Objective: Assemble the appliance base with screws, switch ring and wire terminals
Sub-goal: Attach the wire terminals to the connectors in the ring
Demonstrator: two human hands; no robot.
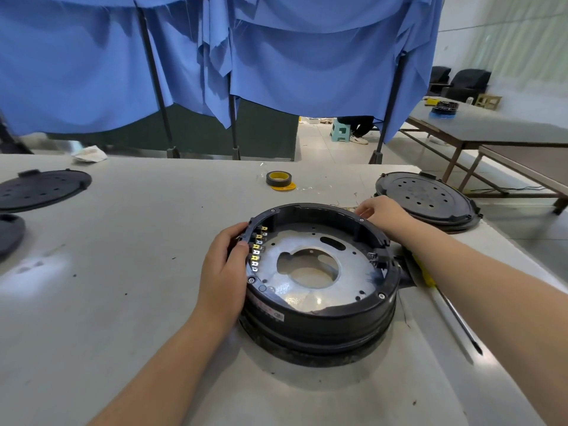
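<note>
Appliance base (319,321): round, black moulded plastic, ribbed outer wall, sits open side up at the middle of a pale, scuffed table (123,256). Inside, a dull silver metal plate (310,241) with a large off-round centre hole, one oblong slot and small drilled holes. Along the inner left rim, a row of small metal terminals (256,252), some with yellow sleeves. Screw heads show on the rim top at front left and front right.

Left hand (222,272): wrapped around the base's left rim, thumb pressed on the rim edge by the terminals. Right hand (379,212): fingers curled over the far right rim; cannot tell whether it pinches anything.

Screwdriver (455,315): yellow handle under the right forearm, long dark shaft lying on the table right of the base. Tape roll (277,178): dark with yellow core, behind the base. Flat black perforated discs (425,199) rest at far right and far left.
</note>
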